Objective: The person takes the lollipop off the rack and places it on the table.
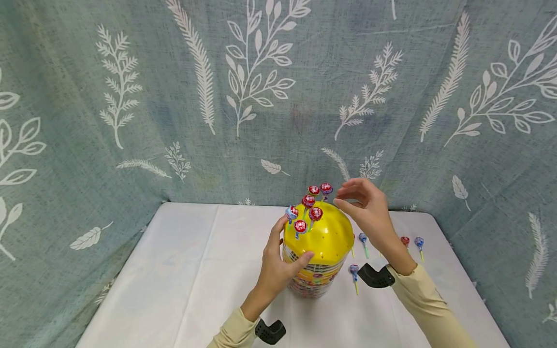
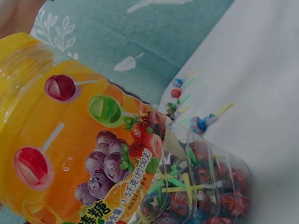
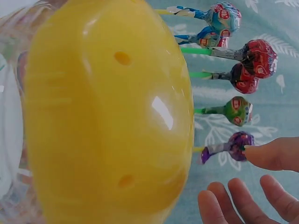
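Note:
A clear plastic candy jar (image 2: pixel 112 140) with a yellow lid (image 1: pixel 328 237) stands upright, with lollipops inside and fruit pictures on its label. Several wrapped lollipops stick up from holes in the far left part of the lid, among them a green one (image 3: pixel 238 111) and a purple one (image 3: pixel 241 145). My left hand (image 1: pixel 275 270) grips the jar at the lid, thumb over the near edge and fingers at the left side. Beside the purple lollipop is my right hand (image 1: pixel 367 208), thumb and fingers parted, thumb tip (image 3: pixel 266 155) right at its wrapper in the right wrist view.
On the white table (image 1: pixel 217 280), several loose lollipops lie right of the jar, including a blue one (image 1: pixel 354 271), another blue one (image 1: pixel 419 242) and a red one (image 1: pixel 405 240). A green leaf-patterned cloth (image 1: pixel 278 111) hangs behind the table and at its sides.

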A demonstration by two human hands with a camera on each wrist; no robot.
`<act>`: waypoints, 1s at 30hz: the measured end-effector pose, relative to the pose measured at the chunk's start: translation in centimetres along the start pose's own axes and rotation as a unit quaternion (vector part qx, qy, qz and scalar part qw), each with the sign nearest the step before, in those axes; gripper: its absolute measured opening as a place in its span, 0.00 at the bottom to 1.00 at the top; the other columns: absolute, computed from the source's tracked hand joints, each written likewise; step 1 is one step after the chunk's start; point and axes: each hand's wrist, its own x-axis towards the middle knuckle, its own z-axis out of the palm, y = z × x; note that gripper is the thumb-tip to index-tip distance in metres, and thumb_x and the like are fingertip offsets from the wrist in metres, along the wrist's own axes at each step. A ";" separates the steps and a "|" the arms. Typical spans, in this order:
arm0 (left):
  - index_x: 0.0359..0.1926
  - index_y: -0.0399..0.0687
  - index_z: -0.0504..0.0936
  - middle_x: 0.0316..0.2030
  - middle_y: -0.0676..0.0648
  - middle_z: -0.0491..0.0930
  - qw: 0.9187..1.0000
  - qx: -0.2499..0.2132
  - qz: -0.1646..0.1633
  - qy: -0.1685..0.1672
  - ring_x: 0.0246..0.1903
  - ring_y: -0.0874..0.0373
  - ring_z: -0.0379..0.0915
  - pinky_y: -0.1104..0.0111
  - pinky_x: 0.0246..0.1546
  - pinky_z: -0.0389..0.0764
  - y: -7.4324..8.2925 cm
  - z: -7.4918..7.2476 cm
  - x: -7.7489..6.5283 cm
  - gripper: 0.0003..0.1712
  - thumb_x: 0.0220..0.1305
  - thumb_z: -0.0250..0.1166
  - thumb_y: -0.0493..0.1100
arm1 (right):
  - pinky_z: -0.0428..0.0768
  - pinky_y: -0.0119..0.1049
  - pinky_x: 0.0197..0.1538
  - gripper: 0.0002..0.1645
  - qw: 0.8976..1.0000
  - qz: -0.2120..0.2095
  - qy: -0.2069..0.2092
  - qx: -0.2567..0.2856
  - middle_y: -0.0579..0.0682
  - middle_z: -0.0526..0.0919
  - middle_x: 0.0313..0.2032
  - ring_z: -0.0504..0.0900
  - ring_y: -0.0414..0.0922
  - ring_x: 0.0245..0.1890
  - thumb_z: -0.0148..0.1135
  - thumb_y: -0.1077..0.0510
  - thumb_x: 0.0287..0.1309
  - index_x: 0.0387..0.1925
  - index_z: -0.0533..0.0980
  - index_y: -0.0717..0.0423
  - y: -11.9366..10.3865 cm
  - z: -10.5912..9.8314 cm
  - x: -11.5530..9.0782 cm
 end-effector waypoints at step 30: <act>0.70 0.62 0.53 0.64 0.55 0.63 1.000 -0.006 0.011 0.001 0.58 0.57 0.65 0.50 0.52 0.70 -0.1 -0.1 0.0 0.49 0.52 0.70 0.55 | 0.80 0.30 0.40 0.18 0.999 -0.021 -0.026 0.008 0.64 0.80 0.38 0.80 0.58 0.39 0.62 0.75 0.52 0.46 0.70 0.69 -1.8 2.9 1.7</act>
